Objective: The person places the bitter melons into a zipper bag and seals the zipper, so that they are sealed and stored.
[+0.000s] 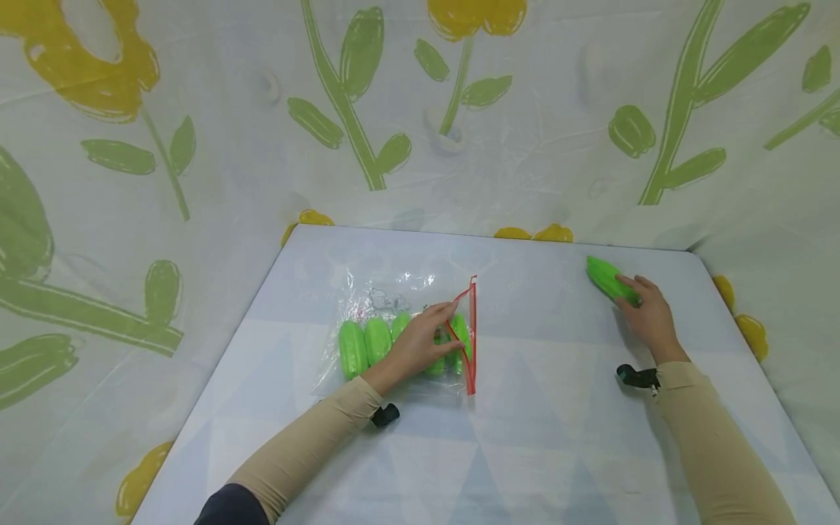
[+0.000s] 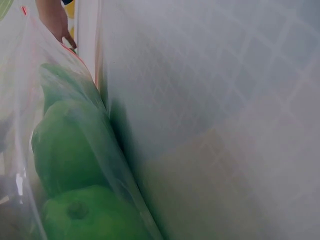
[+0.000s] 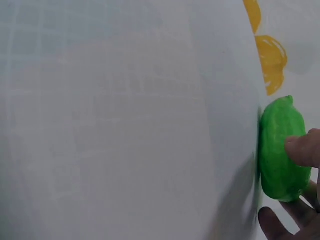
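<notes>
A clear bag with a red zip edge (image 1: 472, 343) lies on the table, holding several green cucumber-like vegetables (image 1: 353, 350). My left hand (image 1: 420, 343) pinches the bag's red-edged opening, fingers spread over part of the contents. In the left wrist view, green vegetables (image 2: 70, 145) show through the plastic. Far to the right, my right hand (image 1: 646, 313) grips the near end of another green vegetable (image 1: 607, 278), which rests on the table near the back right. The right wrist view shows the thumb of the right hand (image 3: 302, 170) on that vegetable (image 3: 282, 150).
The white table (image 1: 538, 415) has its back edge against a hanging cloth (image 1: 525, 146) printed with yellow flowers and green leaves. A small black device (image 1: 386, 415) is at the left wrist and another (image 1: 636, 377) at the right wrist.
</notes>
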